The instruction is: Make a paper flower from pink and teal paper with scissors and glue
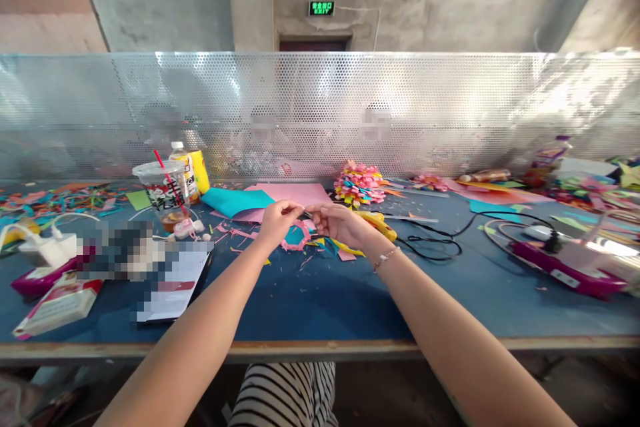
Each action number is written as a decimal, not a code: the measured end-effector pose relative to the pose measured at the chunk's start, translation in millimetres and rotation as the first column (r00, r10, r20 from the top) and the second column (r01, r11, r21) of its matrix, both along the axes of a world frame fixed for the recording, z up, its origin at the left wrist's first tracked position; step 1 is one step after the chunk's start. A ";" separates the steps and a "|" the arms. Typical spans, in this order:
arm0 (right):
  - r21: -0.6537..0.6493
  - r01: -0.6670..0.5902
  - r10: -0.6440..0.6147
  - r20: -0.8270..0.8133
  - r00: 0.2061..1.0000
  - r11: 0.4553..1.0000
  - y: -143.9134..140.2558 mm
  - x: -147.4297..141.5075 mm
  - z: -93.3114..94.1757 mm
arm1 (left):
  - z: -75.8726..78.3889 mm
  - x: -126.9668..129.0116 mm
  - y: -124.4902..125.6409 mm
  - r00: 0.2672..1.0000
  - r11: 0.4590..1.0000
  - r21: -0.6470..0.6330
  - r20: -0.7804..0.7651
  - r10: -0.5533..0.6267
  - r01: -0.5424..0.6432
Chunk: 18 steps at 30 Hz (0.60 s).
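Both my hands meet over the middle of the blue table (pixel 320 293). My left hand (pixel 277 220) pinches the top of a small pink paper ring (pixel 296 238) with fringed edges. My right hand (pixel 340 221) pinches the same pink piece from the right, and a thin dark tool tip shows between the fingers. A bracelet sits on my right wrist (pixel 385 257). Paper scraps lie under and around the hands.
Pink (pixel 295 192) and teal paper sheets (pixel 235 201) lie behind the hands, beside a pile of paper flowers (pixel 359 183). A plastic cup with straw (pixel 163 192) and bottles stand left. Yellow scissors (pixel 380 223), black cable and a purple device (pixel 560 267) are right. A perforated metal screen (pixel 320 113) backs the table.
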State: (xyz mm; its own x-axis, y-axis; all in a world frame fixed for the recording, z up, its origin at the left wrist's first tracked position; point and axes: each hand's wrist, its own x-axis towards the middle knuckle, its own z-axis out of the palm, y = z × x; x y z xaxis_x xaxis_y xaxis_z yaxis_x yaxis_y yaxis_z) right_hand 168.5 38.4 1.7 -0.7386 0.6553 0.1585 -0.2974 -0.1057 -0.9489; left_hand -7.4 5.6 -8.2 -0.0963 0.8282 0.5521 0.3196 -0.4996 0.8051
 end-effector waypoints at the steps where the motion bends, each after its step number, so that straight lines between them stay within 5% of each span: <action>1: -0.010 -0.018 0.018 -0.010 1.000 1.000 0.2 0.7 0.3 | 0.6 0.3 -0.6 1.000 1.000 -0.002 0.006 -0.006 0.006; 7: -0.047 -0.141 0.138 -0.073 0.988 0.989 -4.1 1.0 3.2 | 1.2 0.5 -3.2 0.980 0.975 0.195 -0.145 0.133 -0.104; 12: -0.044 -0.223 0.218 -0.106 0.970 0.974 -12.2 -0.2 7.4 | -0.4 -2.7 -3.0 0.850 0.835 0.526 -0.355 0.389 -0.163; 18: -0.039 -0.265 0.260 -0.097 0.961 0.964 -13.1 0.3 7.5 | 1.4 -4.9 -6.9 0.730 0.770 0.628 -0.472 0.494 -0.115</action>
State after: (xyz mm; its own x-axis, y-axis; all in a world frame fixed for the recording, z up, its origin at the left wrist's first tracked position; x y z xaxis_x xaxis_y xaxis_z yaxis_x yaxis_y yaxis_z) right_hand 168.9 25.3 9.1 -0.8699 0.4492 0.2037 -0.3366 -0.2389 -0.9108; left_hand -12.3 -1.3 -6.8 0.2060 0.3672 0.9071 0.8331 -0.5520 0.0343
